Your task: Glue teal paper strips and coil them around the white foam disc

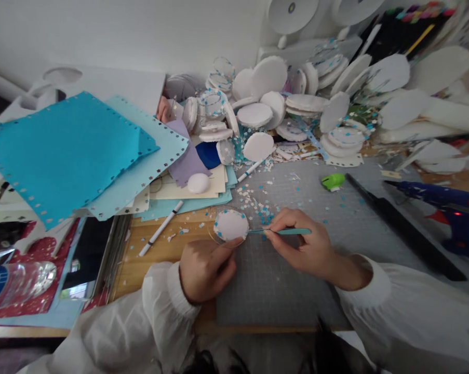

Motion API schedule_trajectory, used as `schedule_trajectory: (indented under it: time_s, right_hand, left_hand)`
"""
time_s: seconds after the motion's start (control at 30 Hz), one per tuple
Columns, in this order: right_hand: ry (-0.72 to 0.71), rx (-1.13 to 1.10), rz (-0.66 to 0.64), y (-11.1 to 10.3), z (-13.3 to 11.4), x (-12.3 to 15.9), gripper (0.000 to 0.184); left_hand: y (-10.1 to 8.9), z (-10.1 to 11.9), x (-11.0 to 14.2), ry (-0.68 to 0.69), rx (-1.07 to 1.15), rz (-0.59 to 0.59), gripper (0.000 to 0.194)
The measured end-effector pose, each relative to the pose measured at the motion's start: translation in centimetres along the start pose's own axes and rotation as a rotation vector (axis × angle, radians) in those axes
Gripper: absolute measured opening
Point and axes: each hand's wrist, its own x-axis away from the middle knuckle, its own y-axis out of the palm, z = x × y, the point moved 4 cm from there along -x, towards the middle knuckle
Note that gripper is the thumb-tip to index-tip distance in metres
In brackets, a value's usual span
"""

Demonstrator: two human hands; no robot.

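My left hand (203, 267) is closed on the near edge of a small white foam disc (230, 224) rimmed with blue specks, held just above the grey cutting mat (296, 280). My right hand (302, 239) pinches a thin teal tool (284, 231) whose tip points left and touches the disc's right edge. Both wrists come out of white sleeves. Blue and white confetti bits (257, 205) lie scattered on the mat just beyond the disc.
A heap of white foam discs (281, 98) fills the back. Blue perforated felt sheets (70, 150) lie at left, a blue glue gun (448, 202) and black ruler (401, 228) at right. A green clip (333, 181) and white pens (161, 228) lie nearby.
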Motion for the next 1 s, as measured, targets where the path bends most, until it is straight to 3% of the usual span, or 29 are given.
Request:
schedule_trajectory:
  time_s: [0.37,0.7,1.0]
  right_hand:
    - [-0.023,-0.034,0.007,0.0,-0.3,-0.2,0.021]
    - [0.153,-0.04,0.037,-0.5,0.5,0.0,0.015]
    - [0.257,-0.082,0.021,0.0,0.8,0.0,0.01]
  left_hand:
    - [0.0,-0.1,0.0,-0.009,0.013,0.022,0.031]
    - [-0.7,0.1,-0.2,-0.009,0.045,0.058,0.028]
    - [-0.3,-0.1,-0.1,0.006,-0.006,0.021,0.03]
